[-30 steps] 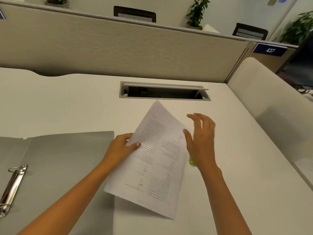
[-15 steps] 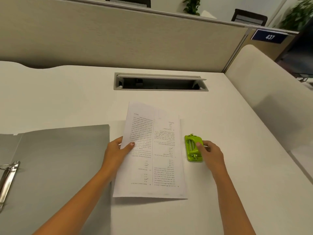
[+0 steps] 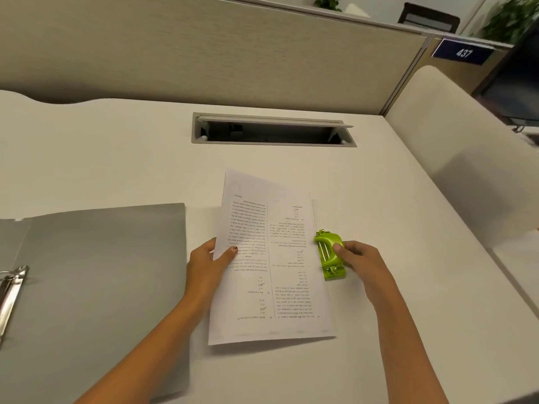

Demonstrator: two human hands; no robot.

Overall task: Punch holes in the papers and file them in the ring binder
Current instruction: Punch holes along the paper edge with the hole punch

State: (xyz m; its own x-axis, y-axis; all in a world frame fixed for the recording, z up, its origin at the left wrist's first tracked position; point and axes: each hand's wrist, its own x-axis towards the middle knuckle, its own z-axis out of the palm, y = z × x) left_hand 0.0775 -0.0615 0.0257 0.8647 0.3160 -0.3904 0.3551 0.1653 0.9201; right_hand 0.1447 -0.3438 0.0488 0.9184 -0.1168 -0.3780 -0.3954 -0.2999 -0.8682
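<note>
A printed sheet of paper (image 3: 274, 266) lies on the white desk, text upside down to me. My left hand (image 3: 208, 259) pinches its left edge, thumb on top. A small green hole punch (image 3: 329, 255) sits against the paper's right edge, and my right hand (image 3: 360, 262) grips it with the thumb on its top. The paper's edge appears to be in the punch's slot. An open grey ring binder (image 3: 96, 275) lies to the left, its metal ring mechanism (image 3: 11, 290) at the far left edge.
A recessed cable tray (image 3: 274, 131) opens in the desk (image 3: 116, 158) behind the paper. A beige partition (image 3: 204, 53) runs along the back. At right stand a cream side panel (image 3: 466, 158) and a dark monitor (image 3: 522, 83).
The paper was laid flat and squared up. My right hand dropped onto the green punch, then slid it left against the paper's right edge.
</note>
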